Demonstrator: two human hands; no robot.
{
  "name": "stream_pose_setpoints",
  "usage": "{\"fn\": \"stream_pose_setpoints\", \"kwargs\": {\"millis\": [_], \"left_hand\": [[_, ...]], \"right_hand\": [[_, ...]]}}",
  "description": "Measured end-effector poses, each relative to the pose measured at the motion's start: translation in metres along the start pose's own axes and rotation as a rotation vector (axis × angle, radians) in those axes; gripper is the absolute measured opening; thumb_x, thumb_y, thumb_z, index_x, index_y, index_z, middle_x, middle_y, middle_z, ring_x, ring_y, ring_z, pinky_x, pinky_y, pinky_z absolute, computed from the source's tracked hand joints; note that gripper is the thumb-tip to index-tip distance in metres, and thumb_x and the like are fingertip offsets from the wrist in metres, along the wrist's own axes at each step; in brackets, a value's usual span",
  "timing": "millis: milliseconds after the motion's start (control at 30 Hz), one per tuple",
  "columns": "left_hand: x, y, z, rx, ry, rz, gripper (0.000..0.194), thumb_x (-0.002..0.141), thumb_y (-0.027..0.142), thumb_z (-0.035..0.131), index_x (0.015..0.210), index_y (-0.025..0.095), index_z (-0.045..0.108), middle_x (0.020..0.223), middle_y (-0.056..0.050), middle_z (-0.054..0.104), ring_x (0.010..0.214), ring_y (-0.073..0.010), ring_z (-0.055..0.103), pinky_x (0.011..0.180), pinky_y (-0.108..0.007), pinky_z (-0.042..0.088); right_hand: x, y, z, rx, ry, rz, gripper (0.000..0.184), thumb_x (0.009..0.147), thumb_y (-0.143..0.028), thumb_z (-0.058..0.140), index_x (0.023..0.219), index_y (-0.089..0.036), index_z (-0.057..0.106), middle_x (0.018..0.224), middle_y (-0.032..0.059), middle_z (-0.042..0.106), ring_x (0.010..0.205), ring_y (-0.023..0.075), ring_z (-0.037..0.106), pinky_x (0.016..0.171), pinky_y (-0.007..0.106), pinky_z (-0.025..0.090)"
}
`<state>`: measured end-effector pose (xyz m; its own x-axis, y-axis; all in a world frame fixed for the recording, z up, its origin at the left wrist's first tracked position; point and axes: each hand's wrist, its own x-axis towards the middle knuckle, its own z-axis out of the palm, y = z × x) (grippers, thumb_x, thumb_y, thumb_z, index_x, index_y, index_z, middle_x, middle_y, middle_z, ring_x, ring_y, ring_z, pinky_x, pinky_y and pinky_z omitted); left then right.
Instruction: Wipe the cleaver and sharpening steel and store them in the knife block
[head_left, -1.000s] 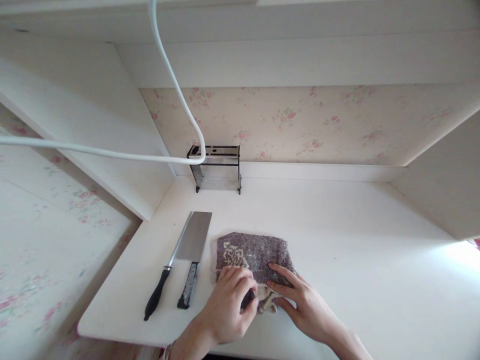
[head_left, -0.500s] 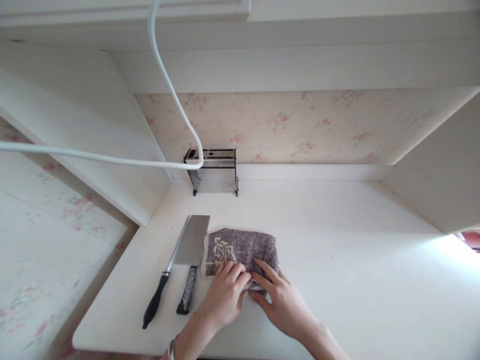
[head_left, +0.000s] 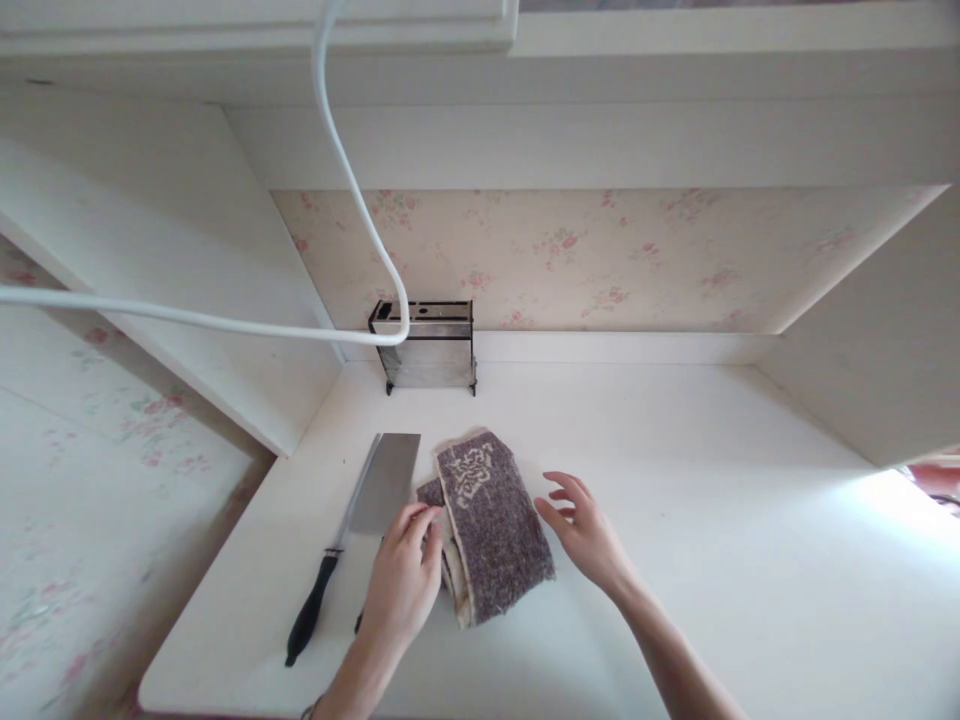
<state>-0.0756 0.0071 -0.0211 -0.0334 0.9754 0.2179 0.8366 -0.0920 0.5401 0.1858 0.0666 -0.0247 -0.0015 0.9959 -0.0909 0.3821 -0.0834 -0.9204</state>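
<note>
A folded purple-brown cloth with a cream floral motif and pale edging lies aslant on the white counter. My left hand is at its left edge, fingers loosely bent, thumb and index finger slightly apart; the fingertips appear to touch the cloth. Just off the cloth's right side, my right hand hovers open and holds nothing. To the left lies a cleaver, its handle mostly hidden behind my left hand and wrist. Alongside it is a sharpening steel with a black handle.
At the back of the counter stands a knife block with clear sides and a black frame. A white cable hangs across the upper left. Cabinet panels border the space on the left, on the right and above.
The cloth has been turned, so its motif now sits at the upper end. My right hand has come off it and moved right; my left hand has shifted to its left edge.
</note>
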Motion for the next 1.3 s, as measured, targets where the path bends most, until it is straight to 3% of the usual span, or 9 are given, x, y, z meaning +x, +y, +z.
{"fn": "stream_pose_setpoints", "kwargs": {"millis": [200, 367, 467, 567, 733, 833, 967, 1133, 1300], "left_hand": [[-0.007, 0.006, 0.029, -0.109, 0.012, -0.204, 0.054, 0.09, 0.049, 0.051, 0.131, 0.015, 0.051, 0.136, -0.019, 0.056, 0.127, -0.0326, 0.052, 0.102, -0.051, 0.046], [0.008, 0.012, 0.025, -0.2, -0.014, -0.116, 0.041, 0.088, 0.043, 0.055, 0.121, 0.019, 0.057, 0.13, -0.014, 0.06, 0.123, -0.0294, 0.054, 0.104, -0.051, 0.042], [0.01, 0.013, 0.023, -0.303, 0.0, -0.081, 0.021, 0.092, 0.035, 0.048, 0.102, 0.022, 0.061, 0.113, -0.009, 0.066, 0.111, -0.0249, 0.061, 0.098, -0.045, 0.046], [0.01, 0.011, 0.024, -0.43, 0.006, -0.227, 0.022, 0.093, 0.04, 0.047, 0.098, 0.021, 0.057, 0.1, -0.007, 0.067, 0.097, -0.0227, 0.065, 0.089, -0.04, 0.049], [0.014, 0.013, 0.026, -0.534, -0.025, -0.374, 0.047, 0.089, 0.052, 0.052, 0.121, 0.018, 0.048, 0.107, -0.01, 0.068, 0.098, -0.0236, 0.066, 0.089, -0.039, 0.049], [0.015, 0.02, 0.024, -0.366, -0.096, -0.283, 0.047, 0.087, 0.052, 0.054, 0.119, 0.018, 0.052, 0.116, -0.013, 0.065, 0.109, -0.0271, 0.062, 0.095, -0.042, 0.047], [0.015, 0.032, 0.024, -0.037, -0.05, -0.131, 0.043, 0.094, 0.04, 0.046, 0.128, 0.015, 0.049, 0.121, -0.015, 0.061, 0.111, -0.0276, 0.062, 0.093, -0.04, 0.049], [0.02, 0.048, 0.025, 0.228, -0.085, -0.09, 0.031, 0.098, 0.032, 0.035, 0.107, 0.021, 0.062, 0.117, -0.012, 0.06, 0.087, -0.0225, 0.069, 0.073, -0.033, 0.053], [0.025, 0.051, 0.027, 0.093, -0.109, -0.094, 0.025, 0.095, 0.017, 0.035, 0.102, 0.022, 0.059, 0.111, -0.009, 0.061, 0.084, -0.0207, 0.067, 0.074, -0.032, 0.051]], "right_hand": [[0.025, 0.005, 0.043, 0.1, -0.267, 0.056, 0.071, 0.077, -0.038, 0.069, 0.142, -0.032, 0.043, 0.12, 0.005, 0.065, 0.105, 0.0249, 0.063, 0.095, 0.045, 0.048], [-0.002, -0.008, 0.052, 0.402, -0.467, 0.074, 0.1, 0.069, -0.032, 0.079, 0.152, -0.033, 0.022, 0.137, 0.0062, 0.057, 0.119, 0.0271, 0.058, 0.102, 0.048, 0.044], [-0.007, -0.012, 0.042, 0.64, -0.432, 0.197, 0.095, 0.074, -0.036, 0.077, 0.151, -0.035, 0.022, 0.138, 0.0051, 0.056, 0.119, 0.0259, 0.058, 0.103, 0.047, 0.045], [-0.002, -0.012, 0.033, 0.689, -0.306, 0.233, 0.082, 0.077, -0.039, 0.074, 0.147, -0.036, 0.032, 0.14, 0.0034, 0.055, 0.124, 0.0252, 0.055, 0.105, 0.045, 0.044], [0.012, -0.011, 0.029, 0.554, -0.304, 0.185, 0.072, 0.076, -0.042, 0.075, 0.14, -0.033, 0.044, 0.136, 0.002, 0.058, 0.126, 0.0245, 0.053, 0.109, 0.043, 0.04], [0.016, -0.011, 0.035, 0.421, -0.313, 0.135, 0.078, 0.075, -0.042, 0.076, 0.144, -0.032, 0.04, 0.139, 0.0027, 0.056, 0.127, 0.0245, 0.052, 0.111, 0.044, 0.037], [0.014, -0.007, 0.039, 0.229, -0.217, 0.019, 0.082, 0.077, -0.045, 0.073, 0.148, -0.029, 0.034, 0.148, 0.0041, 0.045, 0.136, 0.0247, 0.041, 0.115, 0.044, 0.029], [0.0, -0.01, 0.036, -0.003, -0.205, -0.109, 0.077, 0.086, -0.05, 0.06, 0.151, -0.027, 0.027, 0.149, 0.0074, 0.043, 0.139, 0.0249, 0.037, 0.117, 0.045, 0.026], [-0.011, -0.015, 0.035, -0.106, -0.177, -0.105, 0.075, 0.09, -0.049, 0.053, 0.153, -0.03, 0.019, 0.155, 0.008, 0.03, 0.141, 0.0259, 0.034, 0.116, 0.047, 0.027]]}}
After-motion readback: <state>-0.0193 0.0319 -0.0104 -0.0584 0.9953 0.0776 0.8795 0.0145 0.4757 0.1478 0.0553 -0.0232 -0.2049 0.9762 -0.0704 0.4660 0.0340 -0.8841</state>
